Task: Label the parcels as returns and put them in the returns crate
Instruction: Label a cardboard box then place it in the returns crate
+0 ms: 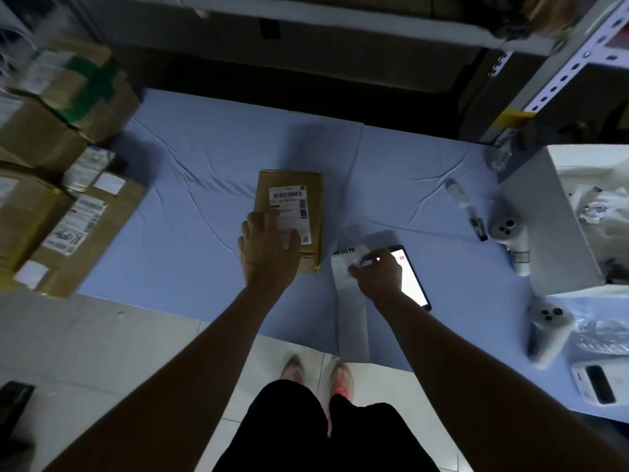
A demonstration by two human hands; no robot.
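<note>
Looking down through the head view: the brown parcel (296,184) lies flat on the blue sheet (190,185) spread over the floor, straight ahead of you. Its long axis runs away from your body, and its shipping label (289,204) faces up.

- Your left hand (269,248) rests on the parcel's near end. The grip is apart, with fingers spread and fairly straight. They press rather than hold, and they cover the lower part of the shipping label.
- Your right hand (377,275) is just to the right of the parcel. Its grip is pinched on the top end of the returns label (345,258), a white strip with printed characters. The strip trails back toward your feet, over the lit phone (413,284).
- Key relation: the parcel lies to the left of the pinched label, close beside it but not touching. The right hand is the one carrying the sticker and the left is the anchor. The far half of the parcel's top is the part not covered by your fingers.
- Judgement: this is the labelling step and nothing is stuck on yet. The move is a short carry leftward.
- The white crate (544,219) at far right is probably the returns crate. It is well apart from the parcel, on the right hand's side.
- Stacked cardboard boxes (68,219) wait at left.
</note>
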